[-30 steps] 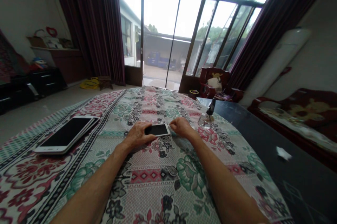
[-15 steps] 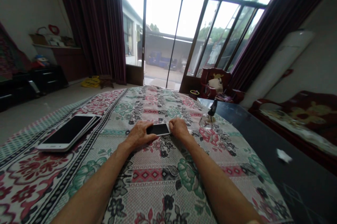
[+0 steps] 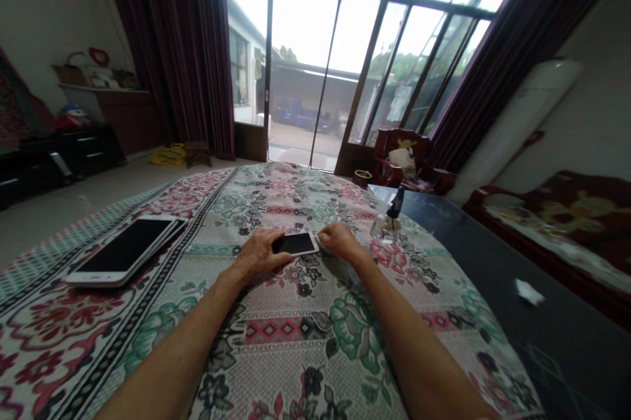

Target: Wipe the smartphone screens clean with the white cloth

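Observation:
A small white phone (image 3: pixel 297 244) with a dark screen lies on the patterned tablecloth (image 3: pixel 276 295) in the middle of the view. Its left end is gripped by my left hand (image 3: pixel 261 252), thumb along the near edge and fingers at the far edge. My right hand (image 3: pixel 339 240) is curled up close beside the phone's right end; what its fingertips hold, if anything, is too small to make out. To the left, a larger white phone (image 3: pixel 127 246) with a black screen rests on top of another device, which sticks out at its right side.
A clear glass bottle with a black top (image 3: pixel 394 206) stands on the cloth, right of my right hand. Beyond the cloth at the right is a dark tabletop (image 3: pixel 473 242) with a crumpled white piece (image 3: pixel 529 292). A wooden chair (image 3: pixel 401 154) stands behind.
My right hand has shifted slightly right, and its wrist has turned, with the arm a little farther out. My left hand keeps its hold on the small phone.

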`<state>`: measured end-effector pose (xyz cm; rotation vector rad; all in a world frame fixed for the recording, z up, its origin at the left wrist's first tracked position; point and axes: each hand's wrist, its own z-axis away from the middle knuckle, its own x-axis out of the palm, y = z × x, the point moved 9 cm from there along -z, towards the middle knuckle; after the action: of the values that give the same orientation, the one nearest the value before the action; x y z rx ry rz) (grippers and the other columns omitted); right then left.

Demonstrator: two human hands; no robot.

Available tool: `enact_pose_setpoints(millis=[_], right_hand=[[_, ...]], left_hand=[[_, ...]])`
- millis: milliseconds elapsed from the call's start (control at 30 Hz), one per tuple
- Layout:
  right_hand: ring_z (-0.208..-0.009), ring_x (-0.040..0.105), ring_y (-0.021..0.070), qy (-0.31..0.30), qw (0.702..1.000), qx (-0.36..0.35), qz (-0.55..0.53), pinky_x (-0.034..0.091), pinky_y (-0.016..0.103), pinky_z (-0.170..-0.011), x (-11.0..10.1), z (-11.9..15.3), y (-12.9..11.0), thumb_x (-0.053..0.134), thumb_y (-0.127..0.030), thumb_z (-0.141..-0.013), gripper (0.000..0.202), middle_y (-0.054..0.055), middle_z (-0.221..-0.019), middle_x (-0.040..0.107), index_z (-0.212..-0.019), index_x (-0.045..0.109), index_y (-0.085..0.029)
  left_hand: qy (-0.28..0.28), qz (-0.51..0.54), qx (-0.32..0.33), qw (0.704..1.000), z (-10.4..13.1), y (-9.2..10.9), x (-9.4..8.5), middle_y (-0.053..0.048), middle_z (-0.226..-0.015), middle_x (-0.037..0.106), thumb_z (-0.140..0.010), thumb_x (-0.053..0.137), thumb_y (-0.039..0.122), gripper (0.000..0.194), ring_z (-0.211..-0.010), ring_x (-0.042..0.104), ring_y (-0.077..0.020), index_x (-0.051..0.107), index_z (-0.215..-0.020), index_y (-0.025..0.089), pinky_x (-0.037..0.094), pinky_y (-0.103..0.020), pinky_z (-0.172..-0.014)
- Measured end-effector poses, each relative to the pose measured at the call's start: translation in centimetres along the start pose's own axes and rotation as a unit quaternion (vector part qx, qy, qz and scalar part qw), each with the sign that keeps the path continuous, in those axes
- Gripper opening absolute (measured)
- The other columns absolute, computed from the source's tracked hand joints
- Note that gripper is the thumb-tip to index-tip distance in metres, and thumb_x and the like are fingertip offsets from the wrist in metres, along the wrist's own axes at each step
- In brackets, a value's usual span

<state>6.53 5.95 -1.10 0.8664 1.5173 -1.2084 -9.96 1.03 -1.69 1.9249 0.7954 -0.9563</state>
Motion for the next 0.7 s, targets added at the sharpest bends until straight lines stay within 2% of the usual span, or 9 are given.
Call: enact_pose_setpoints(millis=[100, 267, 400, 700], right_hand=[[-0.061, 0.052, 0.0115, 0.061, 0.997, -0.004, 0.045, 0.028, 0.023, -0.056, -0.4, -0.5, -1.1, 0.043, -0.019, -0.083, 0.031, 0.006, -0.071, 0.067, -0.077, 0.074, -0.014], [-0.07, 0.06, 0.015, 0.035, 0.997, 0.022, 0.069, 0.033, 0.023, -0.06, 0.3, -0.7, -1.1, 0.044, -0.019, -0.083, 0.031, 0.013, -0.085, 0.072, -0.084, 0.075, -0.013], [-0.07, 0.059, 0.0141, -0.003, 0.999, 0.011, 0.051, 0.034, 0.022, -0.06, 0.4, -0.2, -0.6, 0.047, -0.018, -0.08, 0.029, 0.011, -0.081, 0.071, -0.085, 0.075, -0.012], [-0.05, 0.046, 0.0085, -0.077, 0.997, 0.01, 0.01, 0.028, 0.02, -0.05, 0.3, 0.9, 0.0, 0.051, -0.013, -0.074, 0.023, 0.002, -0.058, 0.06, -0.073, 0.074, -0.011]], left_hand=[[0.002, 0.003, 0.002, 1.0, 0.0, 0.1, -0.1, -0.008, -0.102, 0.067, -0.073, 0.066, 0.041, 0.038, -0.098, 0.057, -0.0259, 0.065, -0.102, 0.018, 0.042, -0.038, -0.089], [-0.001, 0.0, 0.001, 1.0, -0.1, 0.1, 0.0, -0.009, -0.104, 0.067, -0.073, 0.066, 0.041, 0.037, -0.099, 0.057, -0.0263, 0.065, -0.102, 0.017, 0.042, -0.038, -0.09], [0.0, -0.003, 0.004, 1.0, 0.0, 0.2, 0.0, -0.009, -0.105, 0.067, -0.074, 0.066, 0.041, 0.037, -0.099, 0.057, -0.0258, 0.065, -0.103, 0.018, 0.042, -0.038, -0.091], [0.015, -0.003, -0.013, 1.0, 0.0, -0.1, 0.0, -0.01, -0.108, 0.067, -0.073, 0.066, 0.04, 0.044, -0.101, 0.057, -0.0262, 0.063, -0.11, 0.016, 0.043, -0.037, -0.091]])
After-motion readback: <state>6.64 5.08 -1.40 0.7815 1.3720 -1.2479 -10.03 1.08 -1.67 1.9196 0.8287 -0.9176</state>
